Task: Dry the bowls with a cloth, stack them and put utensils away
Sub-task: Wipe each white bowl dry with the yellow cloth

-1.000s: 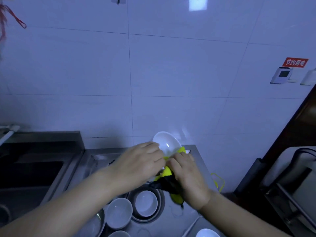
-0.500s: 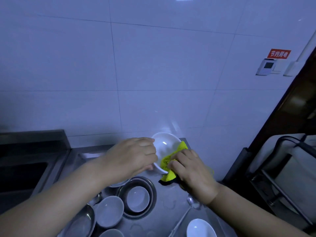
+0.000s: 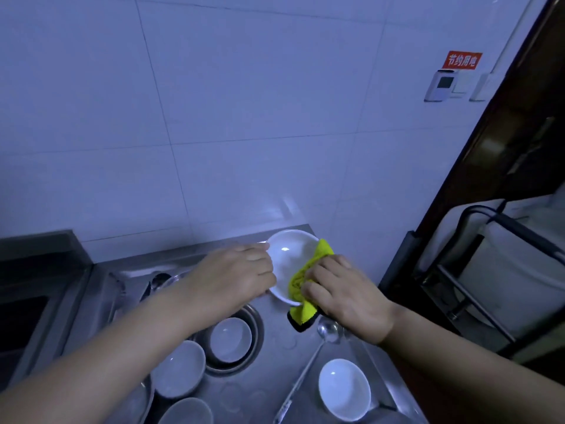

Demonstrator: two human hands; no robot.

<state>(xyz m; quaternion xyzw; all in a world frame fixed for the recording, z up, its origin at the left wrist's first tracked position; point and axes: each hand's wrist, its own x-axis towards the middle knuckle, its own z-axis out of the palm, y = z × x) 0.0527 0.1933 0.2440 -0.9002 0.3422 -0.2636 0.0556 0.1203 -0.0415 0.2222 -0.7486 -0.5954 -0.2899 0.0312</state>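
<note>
So the stainless steel tabletop (image 3: 269, 365) runs up to the white tiled wall, and its surface looks wet in spots. Sitting on it: a round metal basin (image 3: 255, 335) with a small white ceramic bowl (image 3: 230, 339) inside, and another white bowl (image 3: 179, 373) just left of that, touching the basin's rim. A third white bowl (image 3: 188, 411) is cut off at the bottom edge. Over on the right there's a shallow white bowl (image 3: 344, 388) by itself, and a long metal ladle (image 3: 305, 367) lies diagonally between it and the basin.
</note>
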